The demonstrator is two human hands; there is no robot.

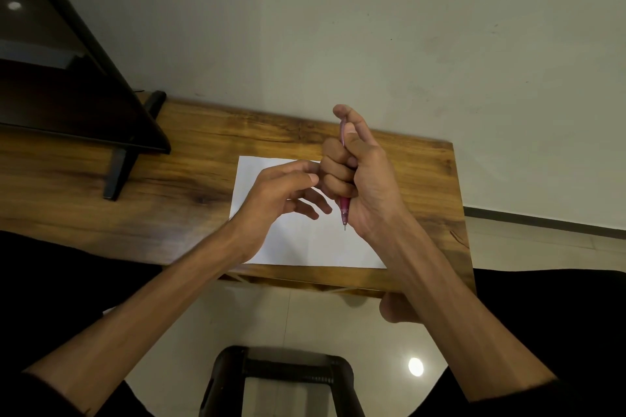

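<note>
A white sheet of paper (315, 244) lies flat on the wooden table (189, 159), near its front edge. Above the sheet my right hand (362, 176) grips a pink pen (344, 210) in its fist. The pen stands nearly upright with its tip pointing down, clear of the paper, and my thumb sits over its top end. My left hand (281, 193) hovers beside it over the paper. Its fingers are loosely curled and hold nothing, and the fingertips lie close to the knuckles of my right hand.
A dark monitor on a black stand (118, 166) occupies the table's left part. A pale wall rises right behind the table. The table's right edge (457, 200) drops to a tiled floor. A black stool frame (281, 369) stands between my knees below.
</note>
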